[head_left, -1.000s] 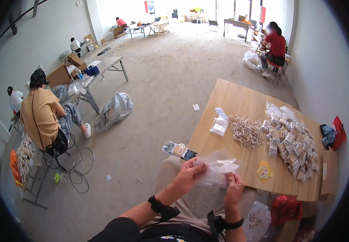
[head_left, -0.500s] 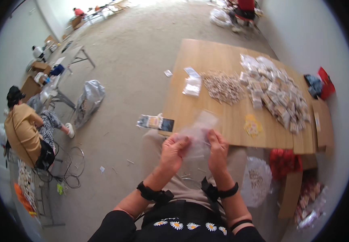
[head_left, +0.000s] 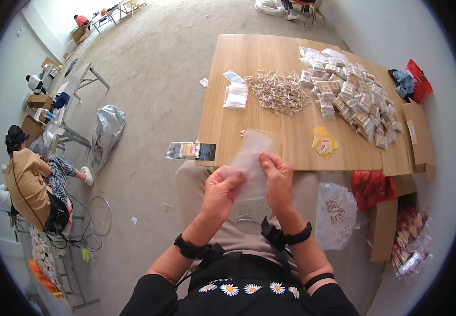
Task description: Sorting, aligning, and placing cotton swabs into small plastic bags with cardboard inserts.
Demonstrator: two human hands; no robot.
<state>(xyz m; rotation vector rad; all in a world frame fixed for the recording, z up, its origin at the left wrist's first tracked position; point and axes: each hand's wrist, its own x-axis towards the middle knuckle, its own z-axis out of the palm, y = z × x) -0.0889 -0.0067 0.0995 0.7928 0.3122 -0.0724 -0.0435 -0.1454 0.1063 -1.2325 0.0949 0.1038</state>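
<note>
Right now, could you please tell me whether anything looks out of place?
Yes: a flat packet juts past the left edge of the table, seemingly misplaced, and a small pale scrap lies on the floor as if dropped.

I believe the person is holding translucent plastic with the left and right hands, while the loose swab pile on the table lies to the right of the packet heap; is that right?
Not quite: in the head view, the loose swab pile on the table lies to the left of the packet heap. The left hand and right hand do hold translucent plastic.
</note>
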